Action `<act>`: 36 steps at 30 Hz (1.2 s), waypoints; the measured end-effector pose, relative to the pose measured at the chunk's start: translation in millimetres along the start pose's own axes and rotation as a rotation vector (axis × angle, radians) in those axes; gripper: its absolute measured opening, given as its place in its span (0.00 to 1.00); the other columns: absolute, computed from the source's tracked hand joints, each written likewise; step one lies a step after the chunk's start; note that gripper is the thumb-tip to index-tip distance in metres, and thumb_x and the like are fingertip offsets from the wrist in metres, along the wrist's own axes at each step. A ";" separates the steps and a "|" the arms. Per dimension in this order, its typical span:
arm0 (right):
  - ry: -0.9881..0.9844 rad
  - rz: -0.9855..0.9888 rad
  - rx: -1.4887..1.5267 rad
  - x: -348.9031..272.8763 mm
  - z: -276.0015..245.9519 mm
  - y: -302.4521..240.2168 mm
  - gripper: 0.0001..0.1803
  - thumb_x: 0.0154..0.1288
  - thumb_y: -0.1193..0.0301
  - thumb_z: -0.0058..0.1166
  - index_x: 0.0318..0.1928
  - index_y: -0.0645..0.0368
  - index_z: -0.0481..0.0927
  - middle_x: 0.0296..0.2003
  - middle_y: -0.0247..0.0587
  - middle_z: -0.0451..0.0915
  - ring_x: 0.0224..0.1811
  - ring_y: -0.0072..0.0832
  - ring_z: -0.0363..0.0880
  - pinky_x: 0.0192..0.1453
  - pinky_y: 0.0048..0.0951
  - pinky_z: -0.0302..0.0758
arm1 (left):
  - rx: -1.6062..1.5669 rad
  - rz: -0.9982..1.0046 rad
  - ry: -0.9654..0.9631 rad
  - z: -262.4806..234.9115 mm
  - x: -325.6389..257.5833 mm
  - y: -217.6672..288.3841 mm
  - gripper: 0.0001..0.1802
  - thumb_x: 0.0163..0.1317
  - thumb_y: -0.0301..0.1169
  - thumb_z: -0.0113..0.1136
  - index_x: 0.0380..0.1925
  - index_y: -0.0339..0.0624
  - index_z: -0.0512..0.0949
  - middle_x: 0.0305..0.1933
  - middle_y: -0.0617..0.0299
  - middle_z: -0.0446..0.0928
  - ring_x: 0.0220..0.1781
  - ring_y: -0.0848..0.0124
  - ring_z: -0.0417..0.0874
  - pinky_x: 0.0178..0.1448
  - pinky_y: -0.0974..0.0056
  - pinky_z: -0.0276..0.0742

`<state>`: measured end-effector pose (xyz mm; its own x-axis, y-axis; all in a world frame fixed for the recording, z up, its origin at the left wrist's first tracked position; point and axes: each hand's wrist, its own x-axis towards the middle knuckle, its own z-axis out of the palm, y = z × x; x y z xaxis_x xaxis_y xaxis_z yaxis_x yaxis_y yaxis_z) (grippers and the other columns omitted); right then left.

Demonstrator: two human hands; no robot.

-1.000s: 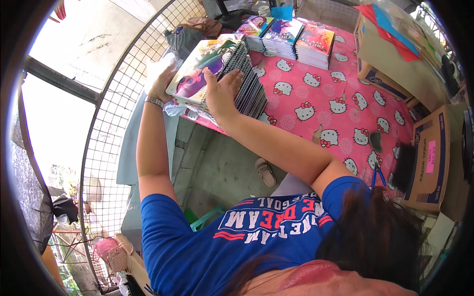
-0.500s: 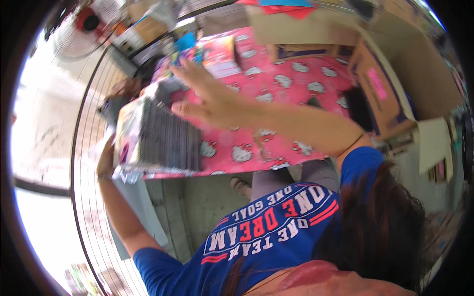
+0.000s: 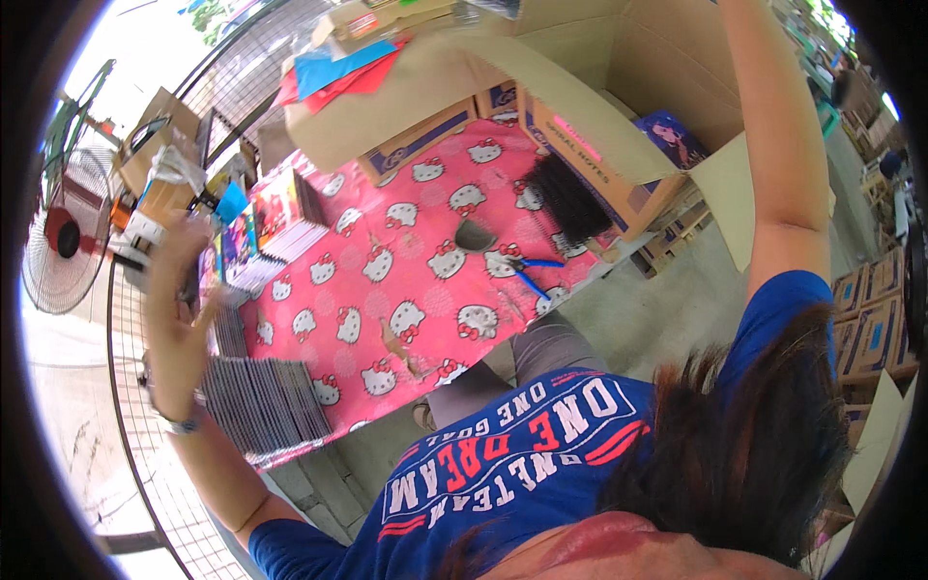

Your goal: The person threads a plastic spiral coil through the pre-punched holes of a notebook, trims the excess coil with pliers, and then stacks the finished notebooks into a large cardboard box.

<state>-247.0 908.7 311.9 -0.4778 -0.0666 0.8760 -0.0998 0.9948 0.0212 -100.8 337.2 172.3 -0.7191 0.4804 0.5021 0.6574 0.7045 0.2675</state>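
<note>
My left hand (image 3: 179, 333) is raised at the table's left edge, beside and partly in front of a stack of notebooks (image 3: 271, 406) whose dark bound edges face me. Its thumb stands apart from its stretched fingers, which are blurred, and I see nothing held. My right arm (image 3: 788, 164) reaches up past the open cardboard box (image 3: 599, 179), and its hand lies beyond the upper edge of the picture. Inside that box a purple-covered notebook (image 3: 672, 140) shows. More colourful notebooks (image 3: 290, 217) are piled at the table's far left.
Blue-handled pliers (image 3: 530, 274), a dark grey rounded piece (image 3: 476, 235) and a bundle of black binding coils (image 3: 570, 198) lie on the pink patterned tablecloth (image 3: 372, 314). Blue and red sheets (image 3: 343, 72) rest on a box flap. A fan (image 3: 63, 237) stands left, stacked cartons (image 3: 870, 324) right.
My right hand has left the notebook stack and gone up to the right, out of view. My left hand has risen from the stack's side. The view has turned toward the right.
</note>
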 end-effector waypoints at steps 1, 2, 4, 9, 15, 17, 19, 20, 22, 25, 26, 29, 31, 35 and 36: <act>-0.187 0.137 -0.203 -19.0 34.4 52.3 0.24 0.67 0.54 0.52 0.49 0.62 0.79 0.44 0.55 0.83 0.47 0.48 0.82 0.51 0.44 0.76 | 0.118 0.021 -0.133 30.0 15.0 26.0 0.33 0.49 0.21 0.68 0.60 0.40 0.74 0.65 0.54 0.73 0.73 0.56 0.65 0.75 0.51 0.57; -0.337 0.073 -0.067 -43.7 54.2 100.0 0.28 0.67 0.49 0.49 0.49 0.63 0.79 0.44 0.57 0.82 0.47 0.46 0.82 0.51 0.45 0.76 | 0.117 0.045 -0.244 52.8 24.6 47.0 0.33 0.49 0.28 0.71 0.59 0.45 0.76 0.64 0.53 0.74 0.73 0.52 0.66 0.77 0.49 0.53; -0.924 0.037 -0.416 -89.7 117.6 192.0 0.25 0.66 0.51 0.49 0.48 0.59 0.83 0.46 0.58 0.83 0.51 0.47 0.82 0.59 0.44 0.74 | 0.094 0.085 -0.436 92.9 45.3 68.9 0.31 0.53 0.32 0.70 0.60 0.45 0.75 0.64 0.54 0.74 0.73 0.51 0.65 0.77 0.48 0.52; -1.519 0.244 -0.357 -200.1 200.9 305.3 0.19 0.64 0.64 0.50 0.49 0.60 0.83 0.44 0.51 0.85 0.42 0.40 0.84 0.47 0.49 0.79 | -0.242 -0.255 -0.549 170.8 40.7 43.1 0.32 0.57 0.37 0.70 0.62 0.44 0.72 0.64 0.49 0.73 0.72 0.48 0.65 0.74 0.48 0.58; -1.886 0.768 -0.047 -287.1 269.1 342.3 0.22 0.57 0.62 0.58 0.51 0.58 0.82 0.48 0.49 0.83 0.46 0.41 0.82 0.54 0.47 0.76 | 0.198 -0.310 -0.915 327.8 -123.1 -27.0 0.48 0.54 0.59 0.67 0.70 0.47 0.62 0.73 0.31 0.53 0.74 0.30 0.53 0.73 0.31 0.48; -1.860 0.973 0.108 -304.9 268.9 340.6 0.23 0.56 0.62 0.59 0.51 0.58 0.81 0.49 0.48 0.83 0.46 0.41 0.82 0.54 0.46 0.76 | 0.051 -0.598 -1.181 369.9 -150.2 -6.5 0.73 0.38 0.74 0.67 0.76 0.46 0.43 0.77 0.28 0.35 0.77 0.28 0.37 0.68 0.20 0.37; -1.807 1.162 0.291 -322.6 264.2 335.4 0.24 0.54 0.61 0.61 0.51 0.58 0.81 0.49 0.48 0.83 0.47 0.40 0.82 0.55 0.45 0.76 | 0.110 -0.745 -1.154 396.3 -163.5 22.0 0.83 0.33 0.76 0.67 0.75 0.41 0.30 0.75 0.23 0.22 0.75 0.24 0.24 0.65 0.16 0.31; -1.766 1.247 0.363 -322.3 260.3 335.7 0.25 0.53 0.61 0.62 0.51 0.59 0.80 0.49 0.47 0.83 0.47 0.40 0.82 0.56 0.44 0.76 | 0.119 -0.789 -1.098 408.4 -161.2 32.0 0.85 0.32 0.76 0.68 0.75 0.40 0.26 0.73 0.22 0.18 0.74 0.23 0.18 0.64 0.15 0.28; -1.668 1.397 0.488 -334.1 246.2 327.9 0.26 0.52 0.60 0.64 0.51 0.59 0.80 0.49 0.47 0.82 0.47 0.40 0.82 0.56 0.43 0.76 | 0.102 -0.854 -1.047 417.5 -156.1 41.0 0.85 0.32 0.75 0.68 0.74 0.40 0.24 0.72 0.22 0.13 0.72 0.23 0.13 0.63 0.15 0.24; -1.614 1.381 0.368 -332.7 233.2 319.5 0.31 0.48 0.60 0.67 0.52 0.60 0.78 0.51 0.47 0.82 0.48 0.41 0.82 0.58 0.42 0.75 | 0.068 -0.885 -1.015 421.7 -149.9 44.9 0.85 0.33 0.74 0.69 0.74 0.40 0.23 0.71 0.24 0.10 0.71 0.24 0.10 0.62 0.15 0.21; -1.610 1.327 0.267 -326.4 229.8 315.2 0.34 0.45 0.59 0.69 0.54 0.60 0.78 0.52 0.47 0.81 0.49 0.42 0.81 0.59 0.42 0.75 | 0.061 -0.890 -1.011 419.3 -148.7 45.5 0.85 0.34 0.74 0.69 0.74 0.40 0.23 0.71 0.24 0.10 0.71 0.24 0.10 0.62 0.15 0.20; -1.593 1.290 0.082 -292.8 215.5 283.7 0.37 0.45 0.58 0.71 0.56 0.62 0.76 0.54 0.50 0.81 0.52 0.43 0.81 0.62 0.42 0.73 | 0.044 -0.914 -1.033 417.1 -145.5 47.4 0.84 0.36 0.72 0.69 0.73 0.41 0.21 0.71 0.25 0.09 0.71 0.24 0.10 0.63 0.16 0.21; -1.623 1.295 0.058 -277.0 208.0 270.5 0.36 0.48 0.58 0.70 0.56 0.63 0.77 0.53 0.53 0.81 0.53 0.43 0.81 0.63 0.44 0.72 | 0.049 -0.937 -1.035 413.1 -138.8 51.3 0.82 0.38 0.70 0.70 0.73 0.41 0.21 0.72 0.26 0.09 0.71 0.25 0.09 0.63 0.16 0.20; -1.693 1.325 0.171 -274.3 202.9 298.7 0.31 0.55 0.61 0.67 0.57 0.62 0.77 0.51 0.54 0.82 0.51 0.41 0.83 0.64 0.46 0.73 | 0.052 -0.902 -1.015 422.1 -138.2 52.2 0.81 0.40 0.68 0.70 0.74 0.41 0.22 0.72 0.27 0.09 0.72 0.26 0.09 0.64 0.17 0.20; -1.697 1.336 0.216 -278.0 203.1 309.3 0.30 0.56 0.62 0.66 0.57 0.62 0.76 0.51 0.54 0.82 0.51 0.40 0.84 0.64 0.46 0.74 | 0.047 -0.901 -1.015 422.7 -136.9 52.2 0.81 0.40 0.68 0.70 0.74 0.41 0.22 0.72 0.27 0.09 0.72 0.26 0.09 0.65 0.17 0.20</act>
<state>-322.3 1219.2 -23.0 -0.4229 0.3632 -0.8302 0.8473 0.4833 -0.2201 -63.2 529.0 -230.2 -0.7528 0.0032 -0.6582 -0.1188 0.9829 0.1407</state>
